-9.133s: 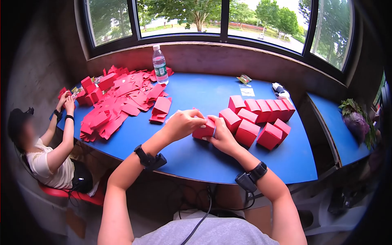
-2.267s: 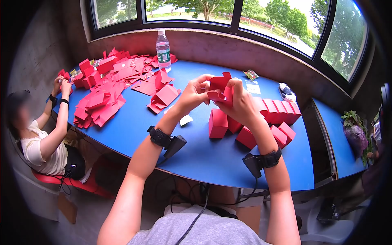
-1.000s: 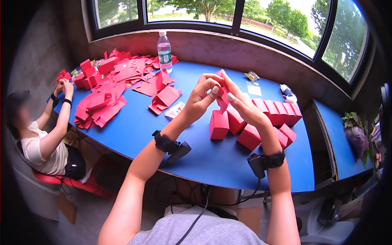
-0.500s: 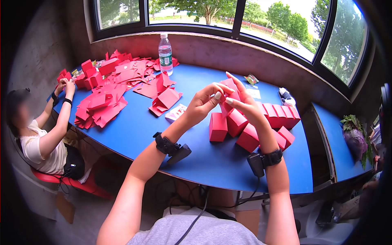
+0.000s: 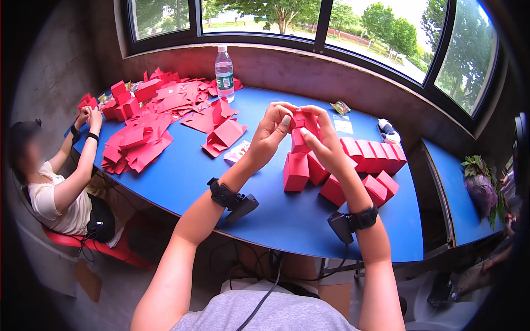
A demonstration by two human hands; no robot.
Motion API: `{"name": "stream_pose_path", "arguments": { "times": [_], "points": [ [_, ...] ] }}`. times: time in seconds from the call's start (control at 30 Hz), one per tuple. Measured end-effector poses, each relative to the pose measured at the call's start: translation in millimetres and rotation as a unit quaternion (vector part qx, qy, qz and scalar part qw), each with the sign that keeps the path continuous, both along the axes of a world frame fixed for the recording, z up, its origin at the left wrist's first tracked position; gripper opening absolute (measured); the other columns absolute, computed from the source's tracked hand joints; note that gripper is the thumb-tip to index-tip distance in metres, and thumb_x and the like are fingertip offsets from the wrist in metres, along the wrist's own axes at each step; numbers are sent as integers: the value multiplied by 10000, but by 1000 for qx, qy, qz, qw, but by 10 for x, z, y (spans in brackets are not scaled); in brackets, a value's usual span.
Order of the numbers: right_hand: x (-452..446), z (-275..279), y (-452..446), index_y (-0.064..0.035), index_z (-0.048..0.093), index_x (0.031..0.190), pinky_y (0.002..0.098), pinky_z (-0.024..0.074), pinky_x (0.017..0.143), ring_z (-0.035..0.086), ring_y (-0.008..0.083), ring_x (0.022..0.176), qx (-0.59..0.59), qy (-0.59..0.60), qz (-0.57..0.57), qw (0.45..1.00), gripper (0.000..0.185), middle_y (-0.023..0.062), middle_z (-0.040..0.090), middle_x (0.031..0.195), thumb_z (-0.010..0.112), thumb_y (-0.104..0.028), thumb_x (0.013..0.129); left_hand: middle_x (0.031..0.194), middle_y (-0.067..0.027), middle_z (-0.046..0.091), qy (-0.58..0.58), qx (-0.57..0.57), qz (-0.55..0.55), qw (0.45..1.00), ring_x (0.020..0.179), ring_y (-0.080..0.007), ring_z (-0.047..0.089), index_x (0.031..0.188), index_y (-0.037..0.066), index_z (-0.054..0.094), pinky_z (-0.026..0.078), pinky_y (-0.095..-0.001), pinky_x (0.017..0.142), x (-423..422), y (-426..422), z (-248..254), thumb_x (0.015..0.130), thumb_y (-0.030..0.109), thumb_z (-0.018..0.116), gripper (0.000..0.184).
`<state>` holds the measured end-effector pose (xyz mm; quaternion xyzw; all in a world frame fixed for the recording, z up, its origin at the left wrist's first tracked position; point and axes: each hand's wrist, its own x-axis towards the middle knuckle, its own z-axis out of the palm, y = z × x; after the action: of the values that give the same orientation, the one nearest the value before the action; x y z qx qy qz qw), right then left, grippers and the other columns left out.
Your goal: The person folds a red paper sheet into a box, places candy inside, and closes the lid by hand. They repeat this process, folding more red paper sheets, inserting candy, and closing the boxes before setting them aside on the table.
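A small red paper box (image 5: 298, 144) is held up between my two hands, above the blue table. My left hand (image 5: 267, 136) grips its left side, with the thumb pressed near the upper part. On the other side my right hand (image 5: 327, 145) has its fingers round the box and its thumb on the front face. The box's top seems partly open, though fingers cover some of it. Just below stand several finished red boxes (image 5: 296, 173), partly behind my right forearm. A row of red boxes (image 5: 369, 156) lies to the right.
Flat and half-folded red card (image 5: 138, 140) is heaped on the left. A water bottle (image 5: 224, 80) stands at the back, and a printed packet (image 5: 236, 153) lies left of my hands. Another person (image 5: 61, 187) sits at the left end, handling red card. Cables hang from my wrist straps.
My right hand has shifted slightly left and closed further round the box. The box now sits more upright, with its open upper part facing me. My left hand has moved little.
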<state>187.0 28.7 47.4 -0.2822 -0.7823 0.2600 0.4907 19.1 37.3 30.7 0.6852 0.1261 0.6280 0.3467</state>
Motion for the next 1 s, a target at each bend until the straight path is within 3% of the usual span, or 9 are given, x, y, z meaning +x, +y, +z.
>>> {"name": "stream_pose_path", "arguments": {
  "times": [0.1,0.17,0.2,0.43,0.63,0.73,0.8,0.9,1.0],
  "points": [
    [-116,14,-106,5,448,1199,395,415,929,504,368,1053,183,-32,-109,977,342,212,478,1122,478,-67,866,1161,-33,461,29,2,2,1000,719,-33,408,932,71,502,358,-180,601,4,-110,67,998,181,418,153],
    [-128,-11,-100,9,458,1192,396,425,919,506,363,1057,196,-26,-122,973,335,212,474,1137,488,-76,869,1147,-65,430,41,-5,-4,999,933,-106,487,948,22,504,445,-260,812,-6,-150,100,996,180,439,177],
    [-131,-19,-96,13,468,1186,398,434,908,509,358,1060,210,-21,-133,968,329,213,471,1152,497,-85,872,1147,-65,430,41,-5,-4,999,933,-106,487,948,22,504,445,-260,812,-7,-153,103,996,180,439,177],
    [-159,17,-177,21,469,1254,397,470,873,510,342,1085,223,-57,-150,962,423,199,458,1186,546,-106,858,1131,-52,445,1,-23,-11,1000,861,-87,469,958,17,513,431,-237,764,-44,-41,53,995,155,435,163],
    [-133,-22,-105,-25,363,1365,385,359,1018,451,322,1193,156,17,-86,984,677,195,436,1265,636,-175,763,1140,-54,461,-23,-54,-32,998,856,-82,478,975,11,516,423,-240,765,-60,-82,94,994,141,432,156],
    [-114,-28,-86,-31,374,1359,377,360,1018,456,311,1185,108,53,-41,992,673,189,446,1252,642,-171,757,1168,-53,480,-41,-35,-52,997,711,-15,410,964,41,510,388,-158,623,-36,-112,123,1000,195,418,184],
    [-106,-51,-76,-33,397,1337,377,389,984,496,305,1119,91,71,-37,993,683,179,474,1193,666,-166,724,1195,-62,463,-25,-5,-44,999,774,-35,464,928,31,521,432,-193,672,-36,-110,126,986,186,455,178],
    [-72,-49,-86,-27,427,1273,404,478,827,542,339,966,242,-23,-125,962,705,188,494,1096,715,-166,645,1214,-81,448,-7,-29,-29,999,884,-86,524,898,18,525,473,-249,750,-37,-103,88,945,153,531,144],
    [-94,-60,-117,-30,417,1273,423,490,800,539,354,960,305,-37,-160,938,749,195,493,1095,745,-193,620,1230,-104,433,-13,-49,-59,997,964,-140,548,886,6,524,481,-283,810,-21,-153,109,899,128,591,140]
  ]
}}
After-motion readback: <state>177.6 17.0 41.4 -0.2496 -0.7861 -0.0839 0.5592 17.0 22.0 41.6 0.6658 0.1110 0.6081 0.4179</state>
